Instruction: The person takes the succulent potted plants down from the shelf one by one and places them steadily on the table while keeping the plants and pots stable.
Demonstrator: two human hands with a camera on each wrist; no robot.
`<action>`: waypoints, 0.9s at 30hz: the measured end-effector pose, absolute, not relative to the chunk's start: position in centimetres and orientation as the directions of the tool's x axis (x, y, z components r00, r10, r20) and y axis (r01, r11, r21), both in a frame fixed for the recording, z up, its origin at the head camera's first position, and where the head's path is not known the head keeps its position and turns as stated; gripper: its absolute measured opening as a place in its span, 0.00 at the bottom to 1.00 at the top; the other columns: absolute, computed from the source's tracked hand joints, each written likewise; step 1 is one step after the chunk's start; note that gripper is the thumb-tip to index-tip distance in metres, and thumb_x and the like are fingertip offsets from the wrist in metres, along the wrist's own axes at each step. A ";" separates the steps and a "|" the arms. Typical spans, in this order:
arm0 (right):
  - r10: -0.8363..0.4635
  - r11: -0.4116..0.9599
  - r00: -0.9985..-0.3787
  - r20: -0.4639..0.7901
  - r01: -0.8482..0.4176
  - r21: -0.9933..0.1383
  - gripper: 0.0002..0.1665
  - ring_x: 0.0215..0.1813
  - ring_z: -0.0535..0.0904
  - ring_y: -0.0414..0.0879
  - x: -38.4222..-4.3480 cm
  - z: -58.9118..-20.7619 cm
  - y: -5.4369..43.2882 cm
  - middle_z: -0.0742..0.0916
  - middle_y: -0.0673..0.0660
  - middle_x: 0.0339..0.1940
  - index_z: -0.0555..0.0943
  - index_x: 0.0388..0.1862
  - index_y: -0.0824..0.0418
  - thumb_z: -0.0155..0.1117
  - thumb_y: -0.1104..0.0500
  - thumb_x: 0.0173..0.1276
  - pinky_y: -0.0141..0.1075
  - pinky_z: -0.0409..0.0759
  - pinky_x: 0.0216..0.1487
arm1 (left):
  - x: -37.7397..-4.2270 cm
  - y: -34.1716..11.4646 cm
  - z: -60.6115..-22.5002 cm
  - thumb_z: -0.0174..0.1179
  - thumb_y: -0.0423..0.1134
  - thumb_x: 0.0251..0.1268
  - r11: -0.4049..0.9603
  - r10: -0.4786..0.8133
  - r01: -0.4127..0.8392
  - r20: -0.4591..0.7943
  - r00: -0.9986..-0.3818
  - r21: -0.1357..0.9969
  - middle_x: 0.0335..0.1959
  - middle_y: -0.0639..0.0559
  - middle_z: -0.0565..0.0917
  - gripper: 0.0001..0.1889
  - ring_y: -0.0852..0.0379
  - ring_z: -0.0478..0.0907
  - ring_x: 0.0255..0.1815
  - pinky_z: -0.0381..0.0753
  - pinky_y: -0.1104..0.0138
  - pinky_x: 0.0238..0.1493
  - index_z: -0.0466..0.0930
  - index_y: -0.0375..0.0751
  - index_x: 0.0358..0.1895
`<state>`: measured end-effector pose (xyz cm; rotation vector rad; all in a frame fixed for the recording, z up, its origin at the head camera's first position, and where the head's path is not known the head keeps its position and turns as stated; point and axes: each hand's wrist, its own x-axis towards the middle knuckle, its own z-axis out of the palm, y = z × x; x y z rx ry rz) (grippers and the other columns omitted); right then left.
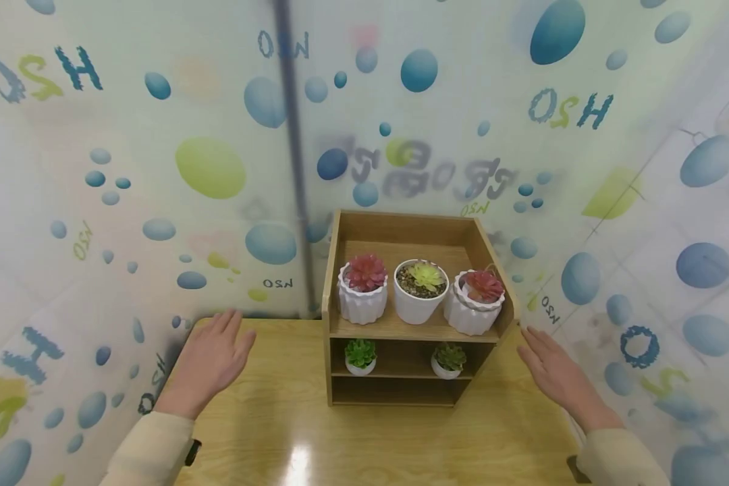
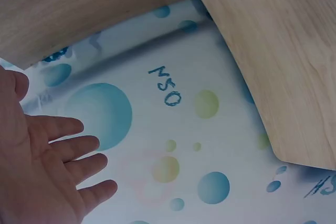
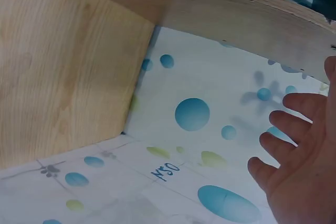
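A wooden shelf [image 1: 401,332] stands on the table against the back curtain. On its top level sit a white pot with a red succulent [image 1: 362,304], a white pot with a yellow-green succulent [image 1: 416,307] and a ribbed white pot with a red succulent [image 1: 470,314]. The level below holds a small bright green potted plant [image 1: 360,356] and a darker green one [image 1: 448,359]. Left of the shelf, my left hand [image 1: 212,361] hovers with straight fingers, holding nothing. My right hand [image 1: 555,371] is likewise straight-fingered and bare, just right of the shelf, apart from it.
The glossy wooden table [image 1: 267,418] carries the shelf. A patterned curtain [image 1: 127,270] with blue and green dots surrounds the table at the back and sides. A dark vertical pole shape [image 1: 298,148] shows behind the curtain, left of the shelf.
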<state>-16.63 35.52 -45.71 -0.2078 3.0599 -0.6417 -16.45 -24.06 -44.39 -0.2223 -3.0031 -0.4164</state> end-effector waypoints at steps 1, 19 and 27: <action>-0.130 0.902 -0.991 0.025 -0.129 -0.412 0.39 0.78 0.55 0.75 -16.7 -45.6 35.4 0.64 0.76 0.78 0.63 0.77 0.75 0.42 0.44 0.86 0.69 0.57 0.73 | -16.5 -23.9 -44.3 0.39 0.53 0.85 0.949 0.133 0.164 0.130 -0.983 0.268 0.76 0.24 0.63 0.35 0.26 0.61 0.75 0.60 0.36 0.73 0.62 0.22 0.75; -0.078 0.795 -0.995 0.055 -0.095 -0.600 0.40 0.77 0.57 0.76 -16.7 -42.5 33.8 0.64 0.75 0.79 0.60 0.80 0.71 0.35 0.42 0.87 0.70 0.57 0.73 | -17.0 -20.3 -42.3 0.40 0.51 0.86 0.891 0.153 0.238 0.237 -0.959 0.388 0.77 0.29 0.63 0.33 0.30 0.61 0.77 0.61 0.40 0.75 0.62 0.24 0.76; -0.035 0.686 -0.999 -0.030 -0.002 -0.728 0.46 0.77 0.59 0.74 -17.1 -40.7 32.6 0.63 0.75 0.79 0.56 0.82 0.71 0.29 0.36 0.85 0.65 0.60 0.74 | -17.7 -18.1 -41.1 0.38 0.54 0.86 0.863 0.179 0.269 0.238 -0.954 0.427 0.79 0.32 0.62 0.34 0.32 0.60 0.78 0.60 0.41 0.76 0.60 0.29 0.79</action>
